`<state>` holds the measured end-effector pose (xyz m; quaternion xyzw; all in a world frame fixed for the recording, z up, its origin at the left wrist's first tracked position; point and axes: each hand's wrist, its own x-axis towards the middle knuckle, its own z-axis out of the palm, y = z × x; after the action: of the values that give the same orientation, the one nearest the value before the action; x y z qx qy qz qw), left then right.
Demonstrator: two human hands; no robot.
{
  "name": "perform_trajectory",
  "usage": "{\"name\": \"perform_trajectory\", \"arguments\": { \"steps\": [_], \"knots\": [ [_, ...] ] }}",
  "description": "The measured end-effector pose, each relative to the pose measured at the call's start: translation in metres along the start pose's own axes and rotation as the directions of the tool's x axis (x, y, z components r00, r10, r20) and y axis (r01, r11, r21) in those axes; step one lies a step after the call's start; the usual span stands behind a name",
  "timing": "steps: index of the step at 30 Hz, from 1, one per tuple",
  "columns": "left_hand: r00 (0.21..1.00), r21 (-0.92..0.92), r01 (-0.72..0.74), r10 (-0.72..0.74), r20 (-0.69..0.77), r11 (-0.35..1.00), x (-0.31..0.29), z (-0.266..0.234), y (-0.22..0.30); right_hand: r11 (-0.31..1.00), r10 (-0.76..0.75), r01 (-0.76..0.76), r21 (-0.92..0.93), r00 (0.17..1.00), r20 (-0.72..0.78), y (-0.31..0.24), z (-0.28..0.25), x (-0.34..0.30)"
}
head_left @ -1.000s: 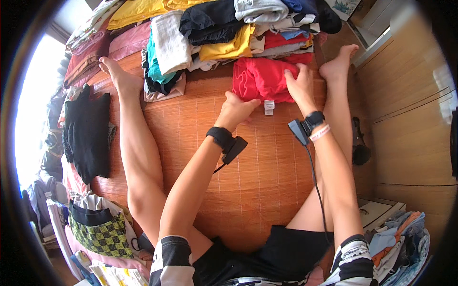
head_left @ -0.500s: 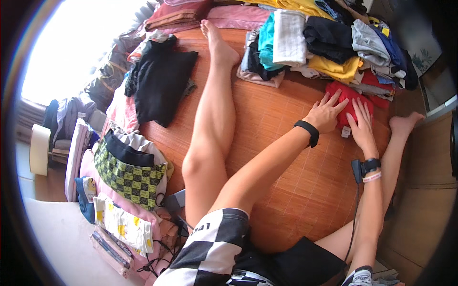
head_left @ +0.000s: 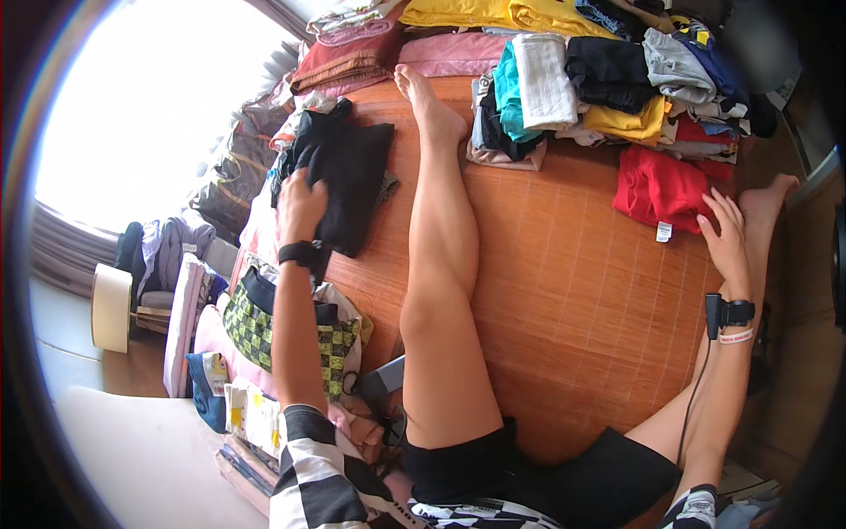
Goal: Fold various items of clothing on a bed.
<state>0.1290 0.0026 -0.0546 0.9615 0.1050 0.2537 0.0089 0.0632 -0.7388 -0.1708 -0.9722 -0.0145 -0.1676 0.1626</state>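
Observation:
My left hand [head_left: 302,210] reaches to the left edge of a black garment [head_left: 357,176] lying on the left pile. Its fingers are curled and blurred, so whether they grip the cloth does not show. On the far right, my right hand [head_left: 726,236] has its fingers apart and holds nothing. It is beside the right edge of a folded red garment [head_left: 659,187], which has a white tag at its near edge.
Several folded clothes form a stack at the far right, with a white folded cloth [head_left: 545,81] on it. A green-black checkered garment [head_left: 251,319] lies near left. My bare leg [head_left: 445,291] stretches across the brown mat [head_left: 564,309]. A cable hangs from my right wrist.
My left hand has left the red garment and swung left to the black garment. My right hand has moved off the red garment to its right side. The view has shifted.

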Motion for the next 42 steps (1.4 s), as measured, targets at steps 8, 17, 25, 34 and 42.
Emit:
{"name": "perform_trajectory", "arguments": {
  "steps": [8, 17, 25, 34, 42],
  "knots": [
    [0.919, 0.055, 0.353, -0.357, 0.169, 0.934, 0.026, 0.043, -0.134, 0.971, 0.194, -0.197, 0.136, 0.980, 0.032, 0.076, 0.007, -0.031],
    [0.918, -0.143, 0.314, -0.262, 0.297, 0.939, 0.053, 0.107, -0.165, 0.948, 0.319, -0.317, -0.039, 0.941, 0.114, 0.062, 0.021, -0.038],
    [0.934, -0.118, -0.032, -0.012, -0.358, 0.992, 0.088, 0.020, -0.084, 0.948, 0.319, -0.319, -0.021, 0.946, 0.054, 0.053, 0.047, -0.051],
    [0.874, -0.624, -0.481, 0.389, -0.290, 0.616, -0.043, -0.237, 0.087, 0.581, 0.385, -0.537, 0.611, 0.843, 0.375, -0.096, 0.005, -0.053],
    [0.701, -0.937, 0.151, 0.635, 0.326, 0.314, -0.140, -0.114, 0.243, 0.408, -0.175, -0.786, 0.465, 0.432, 0.885, -0.097, -0.030, -0.108]
  ]
}}
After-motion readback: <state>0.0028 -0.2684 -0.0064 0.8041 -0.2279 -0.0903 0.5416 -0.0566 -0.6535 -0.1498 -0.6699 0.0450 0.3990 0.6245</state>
